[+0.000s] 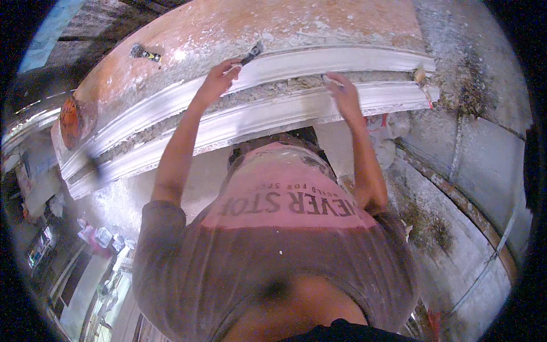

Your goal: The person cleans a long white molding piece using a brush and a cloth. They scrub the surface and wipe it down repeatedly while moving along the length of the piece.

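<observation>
My left hand (217, 84) is closed around a short tool (250, 53) with a dark handle and a flared grey end. Whether it is a brush or a scraper I cannot tell. The hand is over the far white moulding (285, 64), a long ridged strip lying across the table. Above the right part of the near white moulding (273, 106) is my right hand (345, 98), its fingers bent and slightly apart, with nothing visible in them. A rough grey strip (273, 86) fills the gap between the two mouldings.
A second dark tool with yellow on its handle (146, 53) lies on the orange-brown, white-spattered table (216, 28). An orange rounded object (70, 122) is at the table's left end. A stained grey floor (478, 148) with a pipe-like strip lies to the right.
</observation>
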`<state>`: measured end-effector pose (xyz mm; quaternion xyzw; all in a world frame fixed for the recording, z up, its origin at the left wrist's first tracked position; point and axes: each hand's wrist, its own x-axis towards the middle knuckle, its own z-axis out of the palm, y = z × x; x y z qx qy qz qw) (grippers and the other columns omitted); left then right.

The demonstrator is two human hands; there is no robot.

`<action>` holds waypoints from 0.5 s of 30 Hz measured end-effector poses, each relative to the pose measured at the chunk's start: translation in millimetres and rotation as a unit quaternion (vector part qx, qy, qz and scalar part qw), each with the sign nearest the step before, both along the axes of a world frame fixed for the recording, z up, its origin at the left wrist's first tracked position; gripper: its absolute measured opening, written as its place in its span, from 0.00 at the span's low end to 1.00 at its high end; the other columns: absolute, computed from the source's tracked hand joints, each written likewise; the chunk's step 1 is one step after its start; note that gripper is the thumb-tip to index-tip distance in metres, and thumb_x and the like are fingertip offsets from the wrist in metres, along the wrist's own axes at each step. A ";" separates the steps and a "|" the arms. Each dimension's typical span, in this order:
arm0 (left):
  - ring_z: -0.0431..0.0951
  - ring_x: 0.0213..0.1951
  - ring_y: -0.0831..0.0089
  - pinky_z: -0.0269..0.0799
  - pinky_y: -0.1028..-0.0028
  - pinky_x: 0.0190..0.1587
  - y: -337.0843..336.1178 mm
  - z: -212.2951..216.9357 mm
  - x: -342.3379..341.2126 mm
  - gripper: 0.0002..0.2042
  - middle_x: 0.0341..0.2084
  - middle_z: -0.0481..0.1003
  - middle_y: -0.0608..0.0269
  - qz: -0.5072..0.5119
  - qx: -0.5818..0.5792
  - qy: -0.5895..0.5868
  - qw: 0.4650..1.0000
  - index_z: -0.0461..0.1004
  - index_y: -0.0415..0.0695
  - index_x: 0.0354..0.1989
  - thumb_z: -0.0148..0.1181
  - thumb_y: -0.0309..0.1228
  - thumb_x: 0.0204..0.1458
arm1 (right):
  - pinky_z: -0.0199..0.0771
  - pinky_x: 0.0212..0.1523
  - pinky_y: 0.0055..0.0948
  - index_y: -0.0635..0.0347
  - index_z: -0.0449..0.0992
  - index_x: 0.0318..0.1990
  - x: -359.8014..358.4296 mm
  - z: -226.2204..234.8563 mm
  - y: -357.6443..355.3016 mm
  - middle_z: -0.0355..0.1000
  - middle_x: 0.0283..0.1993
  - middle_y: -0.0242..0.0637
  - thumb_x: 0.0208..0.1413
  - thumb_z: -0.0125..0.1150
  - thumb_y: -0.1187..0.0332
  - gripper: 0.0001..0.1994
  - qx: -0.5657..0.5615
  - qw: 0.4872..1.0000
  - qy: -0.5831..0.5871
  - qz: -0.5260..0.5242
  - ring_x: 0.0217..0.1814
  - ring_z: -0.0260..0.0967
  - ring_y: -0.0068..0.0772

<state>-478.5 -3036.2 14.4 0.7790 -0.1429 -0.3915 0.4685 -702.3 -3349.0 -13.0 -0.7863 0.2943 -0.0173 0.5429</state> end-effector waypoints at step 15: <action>0.78 0.41 0.43 0.74 0.55 0.45 -103.1 -39.3 -7.4 0.14 0.38 0.77 0.40 -0.124 0.038 -0.273 0.953 0.72 0.45 0.50 0.55 0.38 0.59 | 0.74 0.34 0.25 0.55 0.78 0.51 -87.9 28.4 -74.6 0.76 0.45 0.34 0.60 0.61 0.61 0.14 -0.036 0.975 0.041 -0.215 0.38 0.75 0.26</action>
